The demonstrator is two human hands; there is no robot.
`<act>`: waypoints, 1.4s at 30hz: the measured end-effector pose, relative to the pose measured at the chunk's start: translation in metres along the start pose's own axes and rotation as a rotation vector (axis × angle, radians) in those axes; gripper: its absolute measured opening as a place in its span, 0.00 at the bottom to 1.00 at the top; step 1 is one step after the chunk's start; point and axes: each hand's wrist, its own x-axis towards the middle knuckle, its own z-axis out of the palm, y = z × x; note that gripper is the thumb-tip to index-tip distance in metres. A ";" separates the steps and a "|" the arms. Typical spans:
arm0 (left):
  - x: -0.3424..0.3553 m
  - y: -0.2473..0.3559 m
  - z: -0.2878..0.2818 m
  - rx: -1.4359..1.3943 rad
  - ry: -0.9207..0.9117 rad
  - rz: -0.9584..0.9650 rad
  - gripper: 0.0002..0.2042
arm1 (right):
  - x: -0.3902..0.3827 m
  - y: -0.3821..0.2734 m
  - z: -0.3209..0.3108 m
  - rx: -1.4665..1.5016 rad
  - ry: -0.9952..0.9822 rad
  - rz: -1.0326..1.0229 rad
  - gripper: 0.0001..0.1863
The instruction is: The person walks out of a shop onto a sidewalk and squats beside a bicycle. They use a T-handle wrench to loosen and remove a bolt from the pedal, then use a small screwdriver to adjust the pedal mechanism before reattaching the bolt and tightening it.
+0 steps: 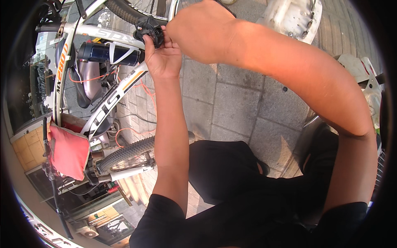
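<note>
My left hand (164, 58) is raised beside the bicycle frame, palm up. Its thumb and fingers close on a black part that looks like a bicycle pedal (149, 32). My right hand (198, 27) is closed just right of it, its back toward the view. The right fingers are mostly hidden, and I cannot make out what they grip. Next to both hands is the white bicycle (134, 78), its frame carrying a dark blue bottle (97, 53) in a white cage.
A red cloth pouch (70, 151) hangs by the handlebar (56, 194). The knobby front wheel (128, 155) lies close to my left forearm. A dirty white plastic piece (291, 18) is at the top right. Grey paving (235, 103) spreads below, with an orange cord (132, 131) behind the frame.
</note>
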 end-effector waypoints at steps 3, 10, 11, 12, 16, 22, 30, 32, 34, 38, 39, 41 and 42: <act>0.009 -0.003 0.001 -0.044 -0.019 -0.020 0.19 | 0.004 0.003 0.005 0.093 0.045 0.094 0.11; 0.009 -0.009 -0.003 -0.089 -0.053 0.021 0.21 | 0.008 0.002 0.005 0.149 0.008 0.129 0.13; 0.010 -0.007 -0.007 -0.080 -0.056 0.042 0.21 | 0.007 -0.001 0.005 0.135 -0.009 0.107 0.13; 0.010 -0.007 -0.008 -0.086 -0.085 0.020 0.21 | 0.006 -0.005 0.002 0.128 -0.002 0.123 0.14; 0.015 -0.011 -0.008 -0.088 -0.163 0.018 0.19 | 0.009 -0.010 -0.006 0.095 0.024 0.162 0.15; 0.016 -0.020 0.016 -0.124 -0.050 0.023 0.17 | 0.030 0.013 -0.009 0.200 0.000 0.256 0.12; 0.030 -0.010 0.004 -0.075 -0.105 0.076 0.20 | 0.023 -0.001 0.030 0.303 0.147 0.317 0.10; 0.029 -0.008 0.004 -0.113 -0.140 0.089 0.22 | 0.027 -0.008 0.019 0.611 -0.102 0.582 0.13; 0.027 -0.008 0.003 -0.163 -0.176 0.077 0.23 | 0.031 -0.011 0.010 0.767 -0.216 0.718 0.15; 0.031 0.000 0.003 -0.228 -0.264 -0.031 0.22 | 0.029 -0.001 0.013 0.555 -0.055 0.543 0.16; 0.030 0.000 0.007 -0.232 -0.222 -0.046 0.22 | 0.028 0.001 0.017 0.471 0.058 0.433 0.16; 0.033 -0.002 0.008 -0.209 -0.203 -0.033 0.22 | 0.025 0.005 0.020 0.336 0.112 0.342 0.14; 0.035 -0.002 0.006 -0.197 -0.190 -0.022 0.21 | 0.021 -0.007 0.001 0.289 0.054 0.358 0.14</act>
